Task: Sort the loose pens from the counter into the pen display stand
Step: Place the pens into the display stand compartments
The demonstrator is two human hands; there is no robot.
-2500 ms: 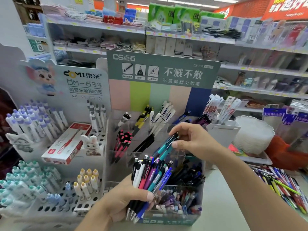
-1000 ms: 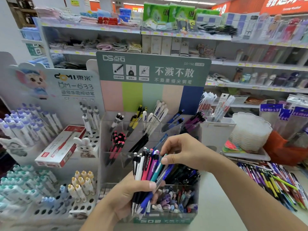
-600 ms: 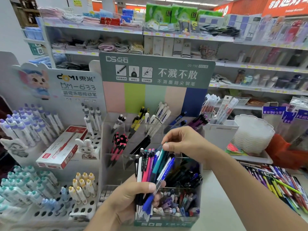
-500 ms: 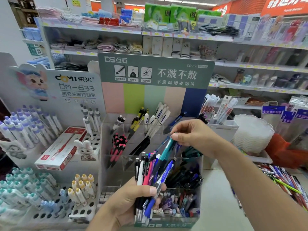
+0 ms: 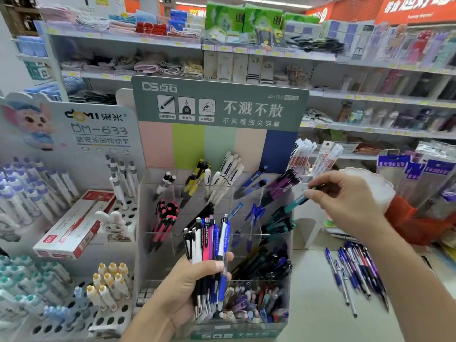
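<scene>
Right hand (image 5: 345,201) pinches a teal pen (image 5: 294,203) above the stand (image 5: 283,317); left hand (image 5: 195,285) grips a bundle (image 5: 209,243).

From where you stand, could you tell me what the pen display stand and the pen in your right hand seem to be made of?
The pen display stand looks like clear, glossy acrylic or similar plastic: pens show through its walls and dividers. Its printed header looks like matte card, though I can't be sure. The teal pen pinched by the right hand looks like smooth opaque plastic; blur hides finer detail.
</scene>
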